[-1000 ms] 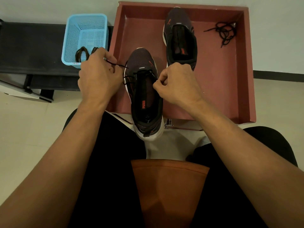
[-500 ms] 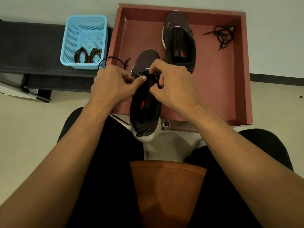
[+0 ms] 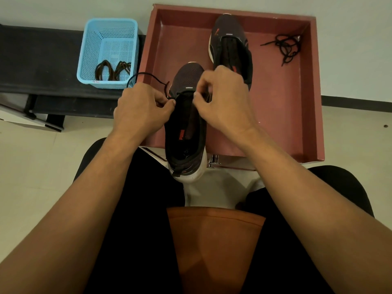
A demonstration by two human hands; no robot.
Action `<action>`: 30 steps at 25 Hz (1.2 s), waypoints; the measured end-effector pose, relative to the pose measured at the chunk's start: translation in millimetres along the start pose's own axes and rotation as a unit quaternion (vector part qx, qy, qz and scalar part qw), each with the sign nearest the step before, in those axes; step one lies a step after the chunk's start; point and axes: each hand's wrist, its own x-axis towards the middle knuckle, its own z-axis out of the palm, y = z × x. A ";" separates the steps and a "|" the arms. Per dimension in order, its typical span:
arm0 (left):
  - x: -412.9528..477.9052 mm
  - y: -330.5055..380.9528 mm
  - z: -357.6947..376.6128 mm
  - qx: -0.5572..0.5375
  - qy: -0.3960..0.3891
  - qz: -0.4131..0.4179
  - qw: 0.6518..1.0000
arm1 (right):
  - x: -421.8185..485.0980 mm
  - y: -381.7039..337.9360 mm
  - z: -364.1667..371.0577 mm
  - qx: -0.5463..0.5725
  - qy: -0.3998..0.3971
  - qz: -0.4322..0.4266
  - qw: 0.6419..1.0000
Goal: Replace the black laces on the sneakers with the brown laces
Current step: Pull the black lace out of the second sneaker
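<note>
Over the mesh sneaker [image 3: 186,132], a thin black lace [image 3: 146,74] is pinched by left hand [image 3: 140,111] and right hand [image 3: 222,105], now parted wider.

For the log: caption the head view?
Left hand, right hand pinch black lace on near sneaker; brown laces lie in basket.

Both forearms bare, reaching fwd from lower corners, converging. L hand [image 3: 144,112] knuckles up, fingers curled, thumb + index pinching black lace [image 3: 146,74]. R hand [image 3: 222,102] just beside, not touching; fingers curled, thumb + index pinching same lace.
</note>
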 end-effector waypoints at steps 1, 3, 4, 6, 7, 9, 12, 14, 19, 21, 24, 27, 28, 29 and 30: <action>0.6 -1.6 -0.1 0.003 0.000 0.002 1.000 | 2.3 4.5 -7.2 0.005 0.020 0.014 1.000; 0.9 -3.4 -0.4 0.004 -0.002 0.002 1.000 | 3.9 11.6 -17.6 -0.011 0.037 0.025 0.999; 0.9 -4.1 0.0 0.004 -0.001 0.002 1.000 | 2.8 11.6 -19.8 -0.029 0.030 0.019 0.999; 1.0 -4.7 1.2 0.004 0.002 0.004 1.000 | -1.4 5.1 -18.5 -0.065 0.011 -0.021 0.998; 1.2 -4.8 1.4 0.004 0.004 0.008 1.000 | -3.0 0.1 -16.1 -0.075 0.006 -0.041 0.996; 1.0 -4.6 2.1 0.005 0.007 0.016 1.000 | -4.8 -8.7 -10.4 -0.088 -0.017 -0.068 0.994; 0.0 -4.9 1.6 0.001 0.009 0.022 1.000 | -6.6 -16.1 3.4 -0.127 -0.065 -0.079 0.987; -0.9 -5.0 2.6 0.001 0.007 0.025 1.000 | -6.5 -16.9 9.4 -0.140 -0.069 -0.080 0.984; -3.7 -4.5 0.9 -0.001 0.007 0.024 1.000 | -6.2 -18.3 13.2 -0.140 -0.081 -0.077 0.984; -4.7 -4.1 0.0 0.004 0.014 0.014 1.000 | -5.6 -20.0 12.8 -0.137 -0.073 -0.088 0.984; -5.0 -2.5 0.2 0.011 0.014 0.005 1.000 | 3.0 -11.5 -7.1 -0.110 0.002 -0.069 0.992; -4.6 -2.1 -1.6 0.006 0.014 -0.005 1.000 | 12.5 6.7 -31.8 -0.046 0.089 -0.014 0.995; -4.3 -2.7 -2.0 0.008 0.015 -0.006 1.000 | 14.1 12.1 -35.9 -0.032 0.113 0.001 0.993; -4.2 -3.2 -1.7 0.010 0.014 -0.006 1.000 | 15.4 16.8 -39.0 -0.020 0.136 0.014 0.990; -4.3 -3.6 -1.5 0.011 0.013 -0.004 1.000 | 16.6 20.3 -41.8 -0.007 0.158 0.026 0.987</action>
